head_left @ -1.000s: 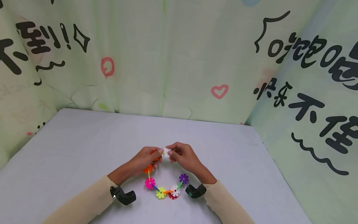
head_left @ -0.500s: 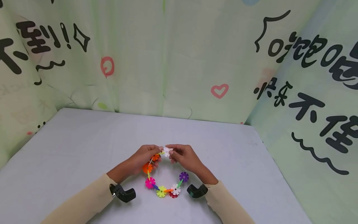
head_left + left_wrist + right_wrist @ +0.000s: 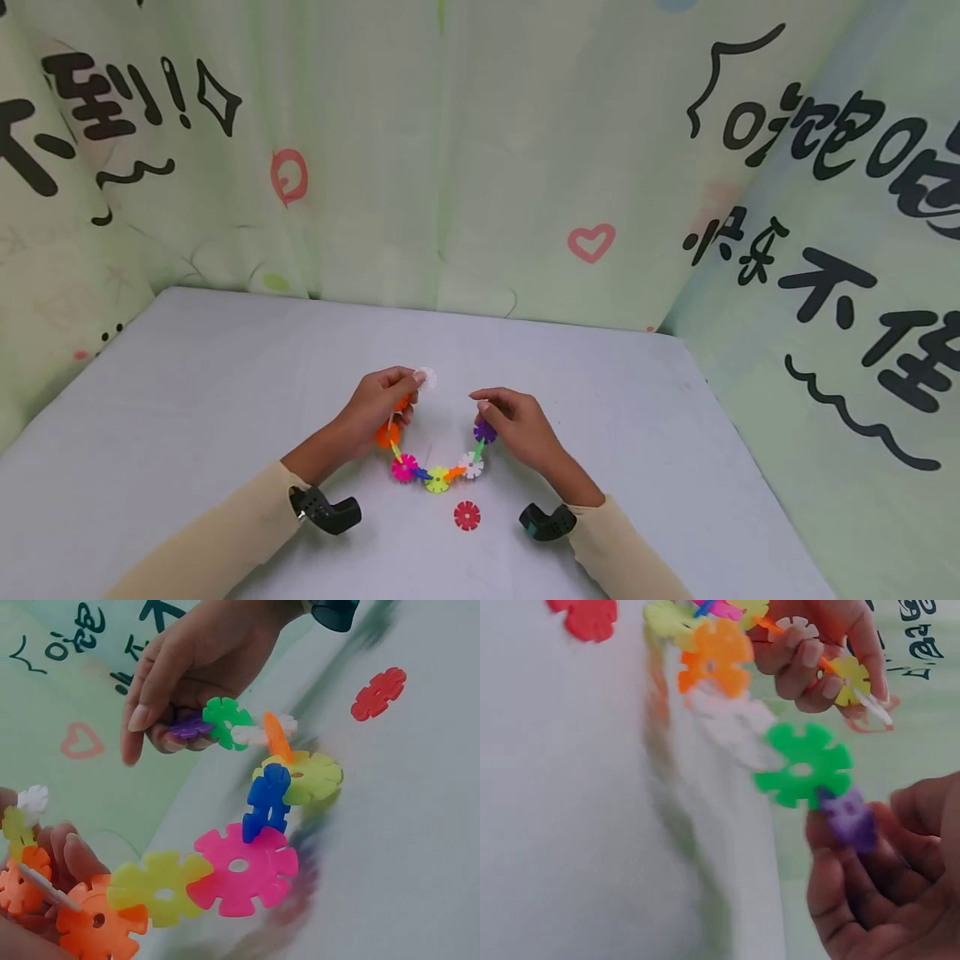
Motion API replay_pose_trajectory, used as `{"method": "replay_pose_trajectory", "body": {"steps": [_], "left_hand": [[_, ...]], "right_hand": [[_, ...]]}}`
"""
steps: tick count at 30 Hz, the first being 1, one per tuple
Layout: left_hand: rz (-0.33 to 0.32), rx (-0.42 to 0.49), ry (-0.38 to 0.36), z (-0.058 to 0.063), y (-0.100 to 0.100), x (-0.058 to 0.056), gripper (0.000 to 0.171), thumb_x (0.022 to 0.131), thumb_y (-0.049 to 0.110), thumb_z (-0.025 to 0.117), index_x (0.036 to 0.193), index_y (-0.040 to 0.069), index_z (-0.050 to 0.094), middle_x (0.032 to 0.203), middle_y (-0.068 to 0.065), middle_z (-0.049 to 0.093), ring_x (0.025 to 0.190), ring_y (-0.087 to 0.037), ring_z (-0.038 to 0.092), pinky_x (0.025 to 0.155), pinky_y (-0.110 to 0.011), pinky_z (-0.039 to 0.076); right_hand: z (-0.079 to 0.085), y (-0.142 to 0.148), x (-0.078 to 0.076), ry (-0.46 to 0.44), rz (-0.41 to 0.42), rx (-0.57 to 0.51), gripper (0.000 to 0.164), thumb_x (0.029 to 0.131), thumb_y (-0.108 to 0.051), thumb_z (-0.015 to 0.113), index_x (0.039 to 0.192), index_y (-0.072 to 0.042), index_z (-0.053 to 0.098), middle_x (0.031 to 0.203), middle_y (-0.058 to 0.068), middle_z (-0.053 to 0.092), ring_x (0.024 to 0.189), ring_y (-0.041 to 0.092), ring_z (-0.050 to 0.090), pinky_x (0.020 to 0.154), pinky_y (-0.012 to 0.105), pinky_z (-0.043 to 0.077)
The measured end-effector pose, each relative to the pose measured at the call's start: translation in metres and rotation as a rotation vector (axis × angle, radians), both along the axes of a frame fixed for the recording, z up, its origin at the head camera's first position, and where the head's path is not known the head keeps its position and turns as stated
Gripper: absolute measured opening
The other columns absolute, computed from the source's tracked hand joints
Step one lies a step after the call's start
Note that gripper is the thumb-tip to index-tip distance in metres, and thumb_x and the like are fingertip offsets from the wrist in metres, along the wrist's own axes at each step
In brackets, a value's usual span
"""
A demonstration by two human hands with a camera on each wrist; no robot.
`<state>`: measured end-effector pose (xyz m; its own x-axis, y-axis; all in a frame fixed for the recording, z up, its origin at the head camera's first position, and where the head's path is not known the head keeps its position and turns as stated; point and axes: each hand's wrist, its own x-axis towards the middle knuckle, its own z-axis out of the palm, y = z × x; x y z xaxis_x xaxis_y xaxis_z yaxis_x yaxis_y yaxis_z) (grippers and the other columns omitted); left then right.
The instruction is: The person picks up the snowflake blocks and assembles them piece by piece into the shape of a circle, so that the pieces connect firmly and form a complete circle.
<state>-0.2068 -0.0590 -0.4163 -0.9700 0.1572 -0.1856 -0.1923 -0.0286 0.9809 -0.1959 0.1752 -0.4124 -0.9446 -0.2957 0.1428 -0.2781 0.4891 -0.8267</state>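
A chain of notched plastic snowflake discs hangs in a curve between my two hands. In the head view my left hand [image 3: 375,408] grips its left end, where a white disc [image 3: 427,377] sticks out past the fingertips and orange discs [image 3: 101,919] hang below. My right hand [image 3: 521,427] holds the purple disc [image 3: 849,817] at the other end, fingers curled about it. Between them run a yellow, a pink [image 3: 241,870], a blue [image 3: 268,801], another yellow, an orange, a white and a green disc [image 3: 802,766]. The chain's middle droops toward the table.
One loose red disc [image 3: 467,516] lies on the white table [image 3: 300,358], nearer to me than the chain. Printed curtains [image 3: 480,167] stand behind the table and along its sides. A black wrist camera [image 3: 324,510] sits on each sleeve.
My right hand has left the white disc at the left end and taken hold of the purple disc. The left hand has moved up and left. The chain has shifted away, uncovering the red disc.
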Motion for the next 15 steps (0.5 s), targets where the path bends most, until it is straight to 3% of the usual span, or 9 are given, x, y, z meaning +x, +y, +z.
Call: {"method": "replay_pose_trajectory", "body": {"steps": [5, 10, 13, 15], "left_hand": [[0.082, 0.011, -0.007, 0.000, -0.007, -0.004, 0.030, 0.098, 0.029, 0.060, 0.113, 0.003, 0.061, 0.103, -0.023, 0.057, 0.063, -0.017, 0.051, 0.060, -0.023, 0.048], [0.094, 0.013, -0.006, -0.004, -0.011, -0.006, 0.036, 0.099, 0.033, 0.057, 0.121, 0.006, 0.061, 0.104, -0.021, 0.059, 0.061, -0.016, 0.048, 0.055, -0.021, 0.044], [0.089, 0.003, -0.020, -0.005, -0.013, -0.006, 0.045, 0.097, 0.043, 0.057, 0.120, 0.005, 0.060, 0.098, -0.017, 0.059, 0.058, -0.015, 0.047, 0.052, -0.020, 0.043], [0.093, 0.000, -0.039, -0.006, -0.014, -0.005, 0.047, 0.096, 0.047, 0.056, 0.118, 0.005, 0.060, 0.093, -0.015, 0.059, 0.056, -0.015, 0.047, 0.050, -0.021, 0.041]], "right_hand": [[-0.001, 0.003, 0.003, 0.065, -0.089, -0.003, 0.019, 0.097, -0.015, 0.061, 0.112, -0.005, 0.068, 0.097, 0.000, 0.065, 0.079, 0.018, 0.061, 0.068, 0.027, 0.053], [-0.001, 0.006, 0.010, 0.091, -0.099, 0.062, 0.014, 0.093, -0.014, 0.066, 0.106, -0.009, 0.068, 0.097, -0.003, 0.066, 0.082, 0.014, 0.061, 0.072, 0.026, 0.052], [-0.002, 0.008, 0.017, 0.062, -0.047, 0.096, 0.012, 0.092, -0.015, 0.068, 0.103, -0.010, 0.069, 0.091, -0.004, 0.065, 0.078, 0.014, 0.058, 0.067, 0.025, 0.051], [-0.003, 0.010, 0.022, 0.005, 0.034, 0.129, 0.010, 0.092, -0.016, 0.069, 0.100, -0.010, 0.069, 0.088, -0.004, 0.065, 0.076, 0.015, 0.057, 0.065, 0.025, 0.051]]}}
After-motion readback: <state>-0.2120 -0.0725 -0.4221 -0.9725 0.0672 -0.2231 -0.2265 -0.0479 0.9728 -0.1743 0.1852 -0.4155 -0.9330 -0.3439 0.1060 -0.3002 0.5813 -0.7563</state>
